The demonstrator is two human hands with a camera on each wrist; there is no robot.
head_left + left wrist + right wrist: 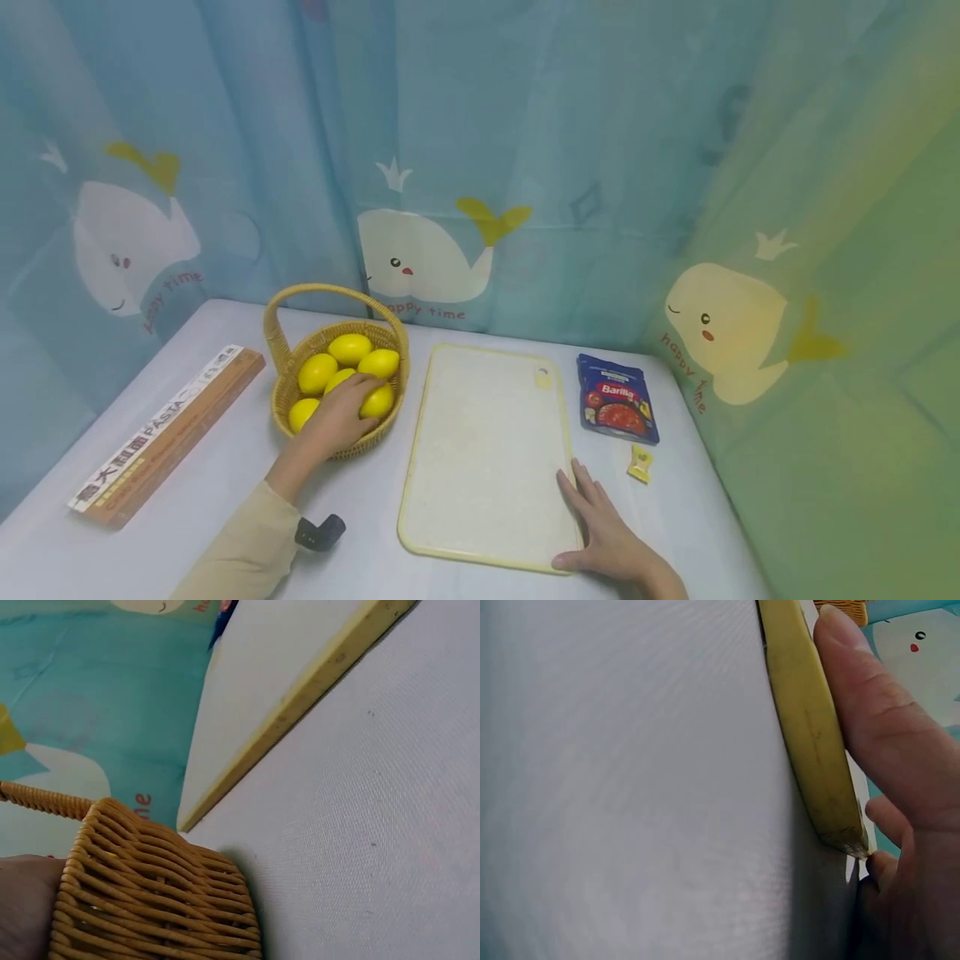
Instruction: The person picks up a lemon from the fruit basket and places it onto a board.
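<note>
A wicker basket (343,454) with a tall handle holds several yellow lemons (349,349). My left hand (339,423) reaches into it over the front rim, its fingers and thumb round a lemon (378,402) at the right side. In the left wrist view the woven wall of the basket (157,889) hides the fingers. My right hand (609,533) rests at the lower right corner of a white cutting board (487,450) with a yellow rim. Its fingers are spread along the right edge, and the thumb (881,727) lies on the near edge.
Left of the basket lies a long pasta box (168,433). A blue Barilla sauce pouch (617,398) and a small yellow packet (640,464) lie right of the board. A whale-print curtain (600,108) hangs behind the white table (375,558). A black device (321,533) is at my left wrist.
</note>
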